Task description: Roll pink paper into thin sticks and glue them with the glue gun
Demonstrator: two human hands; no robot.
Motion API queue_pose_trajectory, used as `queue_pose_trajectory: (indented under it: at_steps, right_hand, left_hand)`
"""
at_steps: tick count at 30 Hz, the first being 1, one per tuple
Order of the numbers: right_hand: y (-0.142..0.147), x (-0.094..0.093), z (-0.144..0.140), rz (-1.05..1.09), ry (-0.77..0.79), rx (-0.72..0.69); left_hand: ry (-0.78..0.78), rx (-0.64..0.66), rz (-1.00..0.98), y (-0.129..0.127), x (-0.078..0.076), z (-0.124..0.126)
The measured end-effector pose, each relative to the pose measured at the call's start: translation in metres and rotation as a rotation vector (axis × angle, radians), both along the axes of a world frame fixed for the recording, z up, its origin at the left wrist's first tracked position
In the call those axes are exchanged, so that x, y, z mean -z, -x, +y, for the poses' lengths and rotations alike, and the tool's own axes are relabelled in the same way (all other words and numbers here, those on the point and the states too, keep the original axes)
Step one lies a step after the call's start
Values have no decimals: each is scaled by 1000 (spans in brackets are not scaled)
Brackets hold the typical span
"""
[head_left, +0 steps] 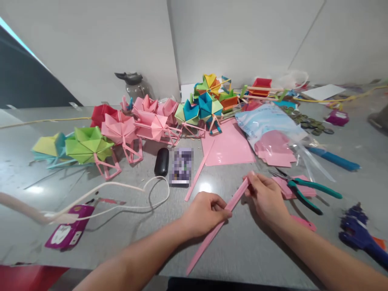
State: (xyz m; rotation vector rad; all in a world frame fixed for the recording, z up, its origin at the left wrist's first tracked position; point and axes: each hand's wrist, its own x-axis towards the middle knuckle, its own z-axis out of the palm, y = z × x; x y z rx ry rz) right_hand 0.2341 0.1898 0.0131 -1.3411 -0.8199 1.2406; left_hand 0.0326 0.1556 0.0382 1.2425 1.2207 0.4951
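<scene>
The grey desk (pixel 248 250) is smooth and a bit shiny, and it is full of paper things. Along the far edge stand folded paper shapes, like little umbrellas on stick legs: pink ones (pixel 148 121) in the middle, a green one (pixel 87 145) toward the left edge, and mixed blue, yellow and orange ones (pixel 206 103) further back. A flat pink sheet (pixel 228 147) lies in the middle of the desk. Next to it is a clear crinkly bag (pixel 268 121) with pink pieces inside.

Near the front edge, both hands hold a long thin pink paper strip (pixel 212 236). It looks stiff and folded flat. The left hand (pixel 204 214) is closed on the strip's middle. The right hand (pixel 266 196) pinches the top end with its fingers together.

I think the strip is being pressed into a neat stick. The next move needs a slow, firm slide along the fold, so the paper stays straight.

Green-handled pliers (pixel 306 192) lie just right of the right hand. A small black case (pixel 161 161) sits past the left hand.
</scene>
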Motion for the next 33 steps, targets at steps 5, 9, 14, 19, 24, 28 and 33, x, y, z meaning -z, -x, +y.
queue_pose_trajectory:
  at_steps: [5, 9, 14, 19, 24, 28, 33]
  right_hand:
    - [5, -16, -12, -107, 154, -357]
    - [8, -30, -24, -311, 113, -481]
    - [4, -26, -25, -410, 9, -266]
    - [9, -21, -27, -368, -52, -354]
    - [18, -16, -33, -327, -54, -581]
    - [14, -9, -33, -399, -152, -538]
    - [10, -4, -33, -470, -316, -471]
  left_hand:
    - [72, 6, -38, 7, 0, 8]
    - [114, 24, -61, 6, -4, 7]
    - [127, -49, -51, 5, -7, 6]
    - [112, -64, -58, 8, -2, 8]
    - [147, -59, -81, 5, 1, 1]
    - [101, -101, -58, 2, -1, -4]
    - [-211, -129, 99, 3, -3, -5]
